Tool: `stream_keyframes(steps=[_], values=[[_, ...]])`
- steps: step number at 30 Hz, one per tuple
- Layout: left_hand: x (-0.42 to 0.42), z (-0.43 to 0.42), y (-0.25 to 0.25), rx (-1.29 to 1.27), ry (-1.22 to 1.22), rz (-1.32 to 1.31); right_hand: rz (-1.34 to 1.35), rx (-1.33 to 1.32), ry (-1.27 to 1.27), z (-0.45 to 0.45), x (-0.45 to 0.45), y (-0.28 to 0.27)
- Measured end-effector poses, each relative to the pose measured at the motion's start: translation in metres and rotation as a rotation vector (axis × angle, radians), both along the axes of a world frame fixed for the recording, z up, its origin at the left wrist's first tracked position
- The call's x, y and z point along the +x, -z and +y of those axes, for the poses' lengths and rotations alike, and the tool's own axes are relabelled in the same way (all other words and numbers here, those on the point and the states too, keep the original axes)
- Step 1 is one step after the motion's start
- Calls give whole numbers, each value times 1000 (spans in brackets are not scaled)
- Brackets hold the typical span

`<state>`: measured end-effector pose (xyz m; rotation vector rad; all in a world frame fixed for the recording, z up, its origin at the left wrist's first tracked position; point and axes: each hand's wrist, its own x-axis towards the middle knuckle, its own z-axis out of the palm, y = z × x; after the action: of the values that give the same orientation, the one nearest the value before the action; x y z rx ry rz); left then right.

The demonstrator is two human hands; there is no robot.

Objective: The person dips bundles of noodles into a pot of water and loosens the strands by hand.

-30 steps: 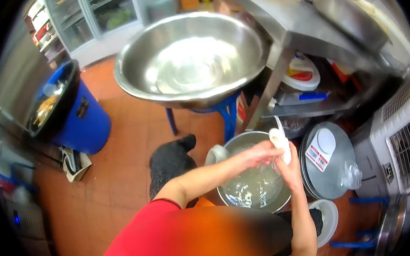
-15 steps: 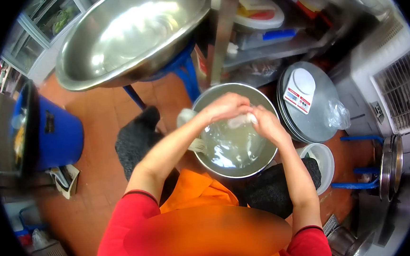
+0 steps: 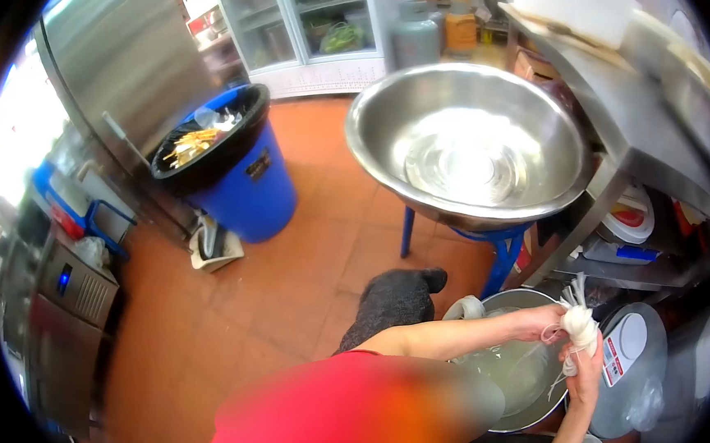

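A bundle of white string [image 3: 580,326], wound thick in the middle with loose strands sticking up and hanging down, is held up over the right side of a metal pot [image 3: 533,298]. My right hand [image 3: 586,370] wraps round its lower part. At its left side my left hand [image 3: 541,324] is closed, fingers pinching a strand. Cloudy liquid [image 3: 509,371] fills part of the pot below. On the pot's far left rim rests a pale, rounded thing [image 3: 465,308] that I cannot make out, partly behind my left forearm.
A large steel bowl [image 3: 383,149] stands on a blue stool [image 3: 502,261] ahead. To the left is a blue bin [image 3: 254,191] with a black liner. A white kitchen scale [image 3: 627,342] and a clear plastic bag [image 3: 643,403] lie on round lids at right. A steel table [image 3: 656,172] stands beyond.
The view has swung to the left. Both hands have moved from low over the pot's middle to its right side, raising the white string bundle into plain sight.
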<state>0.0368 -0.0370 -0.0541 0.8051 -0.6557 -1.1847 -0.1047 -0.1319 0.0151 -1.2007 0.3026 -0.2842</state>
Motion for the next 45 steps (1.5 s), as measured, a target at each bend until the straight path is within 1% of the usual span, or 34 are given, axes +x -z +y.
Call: stream_keyframes(steps=[1,2,4,5,6,7,8,9,10,11,12,13,15,16,18,19,20,21,22,23,25,26,28,29,30,31,33,35,36,39,40,43,44,45], values=[[-3,2,-8,-19,-72,-123,12,11,26,-4,3,5],[-1,10,-15,154,-75,-238,28,21,53,-7,3,10],[-2,-7,16,112,-236,-767,81,-22,55,-18,2,22],[-2,-14,26,88,-317,-1031,143,-176,69,-22,5,28],[-11,-4,15,40,-309,-1007,204,-333,84,-26,8,34],[-15,8,1,94,-277,-1030,267,-489,98,-30,11,45],[-19,19,-13,152,-237,-1042,182,-862,98,-45,12,73],[-23,26,-16,211,-194,-1053,255,-1019,56,-39,7,69],[-23,5,27,313,-133,-1163,321,-1172,12,-23,6,55],[-33,8,31,351,-96,-1127,376,-1329,-28,-8,7,43],[-35,13,25,381,-65,-1109,521,-1522,-50,1,6,40],[-34,15,16,400,-36,-1097,550,-1600,-68,3,4,49],[-38,21,6,371,-65,-1243,582,-1679,-117,9,2,54],[-40,22,5,366,-73,-1308,545,-1670,-161,7,-2,52],[-25,22,19,220,-32,-1260,469,-1634,-259,9,-7,52],[-19,21,16,143,-16,-1230,379,-1515,-297,5,-9,54],[-14,21,10,182,4,-1184,292,-1394,-332,-3,-12,55],[-6,26,-8,220,26,-1142,204,-1272,-359,-7,-13,56],[-1,29,-20,258,45,-1102,275,-1049,-361,-1,-15,40],[1,29,-22,233,57,-952,339,-828,-383,3,-19,18],[7,31,-27,185,75,-660,213,-561,-311,1,-21,14],[4,29,-29,116,71,-497,133,-409,-248,3,-21,13],[-2,4,10,110,36,-158,-23,-95,-113,27,-18,-13],[-5,-4,23,108,23,13,-20,24,-94,31,-16,-25],[-10,7,11,82,-41,-41,4,62,-111,15,-16,-9],[-9,17,-9,136,-26,-314,26,100,-130,-4,-15,8],[-10,13,-16,103,-254,-808,74,115,-41,-14,-14,16],[-15,8,-1,131,-231,-917,115,132,25,-25,-12,25],[-18,5,9,144,-217,-972,183,-83,54,-29,-9,29],[-26,1,23,120,-113,-852,293,-916,89,-48,-5,67],[-27,1,24,198,-69,-699,238,-1106,74,-26,-6,44],[-30,-3,35,269,-42,-421,258,-1249,156,-11,-4,36],[-28,-4,38,265,-31,-380,255,-1210,158,-7,-4,30],[-28,2,26,261,-21,-341,231,-1264,167,-5,-3,26]])
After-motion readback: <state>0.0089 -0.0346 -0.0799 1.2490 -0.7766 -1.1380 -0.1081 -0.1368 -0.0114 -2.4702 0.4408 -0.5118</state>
